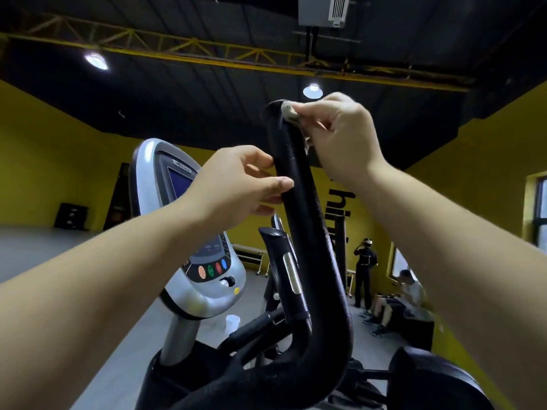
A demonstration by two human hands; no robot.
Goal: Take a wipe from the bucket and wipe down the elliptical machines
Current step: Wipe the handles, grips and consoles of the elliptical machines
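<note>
Right hand [334, 137] pinches wipe [288, 112] on handlebar [299, 202] tip; left hand [236, 184] steadies it (grip lightly curled round). Advise wrapping wipe fully, stroking downward.

Big black lettering [341, 209] on the yellow wall [473, 187], running downward: "h", "i", then a letter partly cut off by the elliptical's handlebar [299, 202], not readable for sure. A small label strip [181, 170] sits above the elliptical console [207, 279] screen, too blurred to read. The panel markings near the coloured buttons are also illegible.
</note>
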